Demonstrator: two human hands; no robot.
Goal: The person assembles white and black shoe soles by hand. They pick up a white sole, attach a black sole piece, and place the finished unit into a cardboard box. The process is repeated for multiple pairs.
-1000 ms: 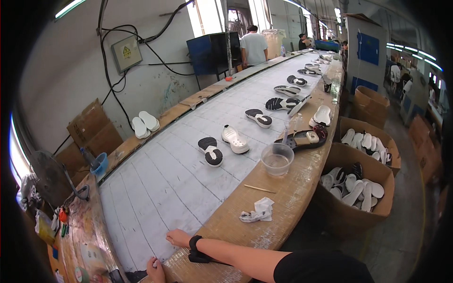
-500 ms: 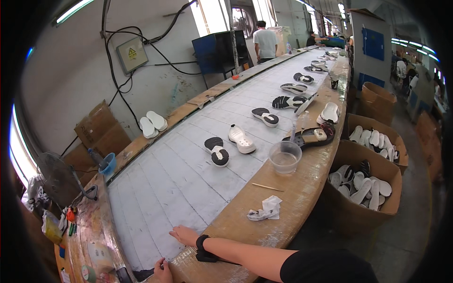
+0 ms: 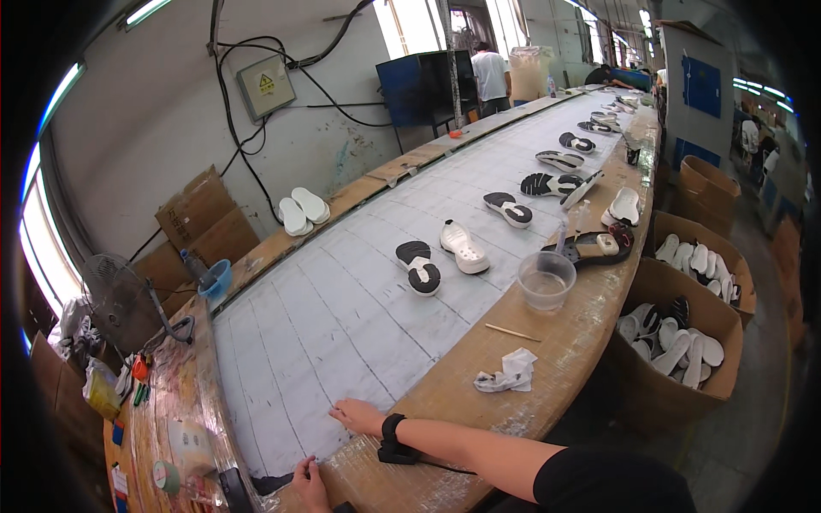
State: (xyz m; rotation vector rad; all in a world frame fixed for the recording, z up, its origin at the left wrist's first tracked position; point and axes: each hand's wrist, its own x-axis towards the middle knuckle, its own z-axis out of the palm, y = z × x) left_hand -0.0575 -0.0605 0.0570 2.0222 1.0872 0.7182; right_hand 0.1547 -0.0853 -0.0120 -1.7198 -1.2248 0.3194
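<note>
My right hand [image 3: 357,416] lies with its fingers stretched out on the near end of the white, line-marked belt [image 3: 291,333]. A black band [image 3: 392,436] circles that wrist. Close by on the left, my left hand [image 3: 310,485] rests at the belt's near edge, its fingers loosely bent and apart, with nothing visible in them. Further up the belt, a black-and-white shoe sole [image 3: 419,268] lies beside a white sole [image 3: 464,248]. Several more soles form a line toward the far end. A crumpled white tissue [image 3: 506,373] and a thin wooden stick [image 3: 513,332] lie on the right-hand ledge.
A clear plastic tub [image 3: 547,280] and a dark sole [image 3: 599,248] sit on the right ledge. Beside it stand cardboard boxes [image 3: 727,376] full of soles. White soles [image 3: 304,211] and a blue basin [image 3: 217,279] line the left ledge, near a fan [image 3: 120,295].
My view has turned slightly left, so the scene sits further right. Both hands stay at the belt's near end. A person far off now leans lower.
</note>
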